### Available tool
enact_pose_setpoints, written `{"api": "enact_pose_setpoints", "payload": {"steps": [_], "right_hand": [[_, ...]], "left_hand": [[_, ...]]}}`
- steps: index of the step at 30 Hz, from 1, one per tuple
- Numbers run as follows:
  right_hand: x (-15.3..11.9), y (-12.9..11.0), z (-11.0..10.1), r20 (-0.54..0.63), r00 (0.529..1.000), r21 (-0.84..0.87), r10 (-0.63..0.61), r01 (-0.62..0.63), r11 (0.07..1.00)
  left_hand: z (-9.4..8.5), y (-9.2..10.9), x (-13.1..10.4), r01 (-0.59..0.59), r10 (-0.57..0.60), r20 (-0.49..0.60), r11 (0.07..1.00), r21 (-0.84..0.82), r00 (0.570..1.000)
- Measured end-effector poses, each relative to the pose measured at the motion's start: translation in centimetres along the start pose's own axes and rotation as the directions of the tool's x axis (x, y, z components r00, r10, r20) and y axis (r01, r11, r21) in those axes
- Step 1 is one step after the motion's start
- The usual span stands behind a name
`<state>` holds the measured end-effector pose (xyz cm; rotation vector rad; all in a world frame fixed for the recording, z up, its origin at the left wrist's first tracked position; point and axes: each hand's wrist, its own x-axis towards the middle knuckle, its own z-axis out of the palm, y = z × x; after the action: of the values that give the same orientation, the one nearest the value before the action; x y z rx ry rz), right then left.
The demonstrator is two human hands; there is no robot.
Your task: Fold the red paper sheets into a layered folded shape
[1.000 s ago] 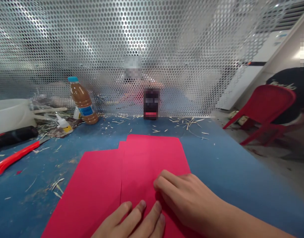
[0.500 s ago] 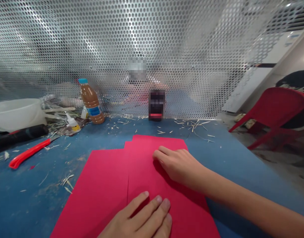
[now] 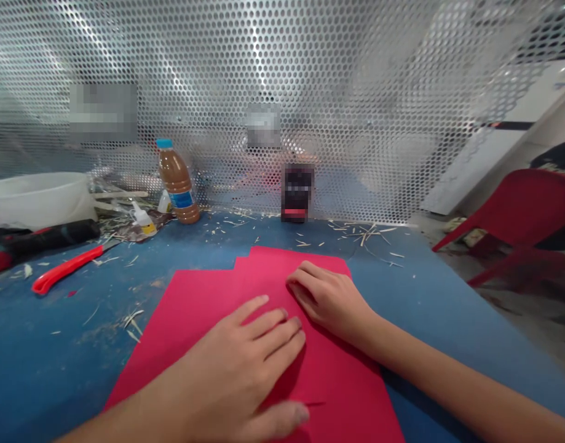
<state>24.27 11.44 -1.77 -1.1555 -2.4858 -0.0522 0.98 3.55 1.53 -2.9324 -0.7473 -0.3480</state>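
Observation:
Red sheets of paper (image 3: 194,307) lie overlapping on the blue table, their far edges stepped. My left hand (image 3: 249,363) is open over the sheets, fingers stretched out and thumb apart. Close to its thumb, a short dark line, a slit or edge, shows in the red surface. My right hand (image 3: 326,298) rests on the upper right part of the paper with its fingers curled in. Whatever those fingers hold, if anything, is hidden.
On the left lie a red-handled knife (image 3: 70,269), a black and red tool (image 3: 47,240), a small glue bottle (image 3: 144,220) and a white tub (image 3: 42,200). A brown-filled bottle (image 3: 178,184) and a blurred black object (image 3: 297,192) stand by the perforated metal panel (image 3: 356,74). Straw bits litter the table.
My left hand has moved forward over the paper, and more of it shows. My right hand stays at about the same place, curled. The view has shifted slightly.

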Motion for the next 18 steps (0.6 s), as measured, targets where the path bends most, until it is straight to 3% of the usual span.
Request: {"api": "enact_pose_setpoints", "payload": {"steps": [5, 10, 15, 18], "right_hand": [[0.2, 0.1, 0.0, -0.008, 1.000, 0.003, -0.018, 0.018, 1.000], [0.2, 0.0, -0.2, 0.002, 1.000, -0.011, -0.002, 0.002, 1.000], [0.1, 0.0, -0.2, 0.010, 1.000, -0.012, 0.011, -0.011, 1.000], [0.1, 0.1, -0.2, 0.002, 1.000, -0.005, 0.002, -0.002, 1.000]], "left_hand": [[0.8, -1.8, 1.9, -0.043, 0.042, -0.021, 0.997, -0.070, 0.999], [0.3, -0.8, 1.4, -0.137, 0.139, 0.020, 0.986, -0.099, 0.990], [1.8, 0.8, 1.1, -0.245, 0.228, -0.215, 0.968, -0.058, 0.950], [2.8, 1.0, 1.2, -0.269, 0.251, -0.266, 0.962, -0.036, 0.931]]}}
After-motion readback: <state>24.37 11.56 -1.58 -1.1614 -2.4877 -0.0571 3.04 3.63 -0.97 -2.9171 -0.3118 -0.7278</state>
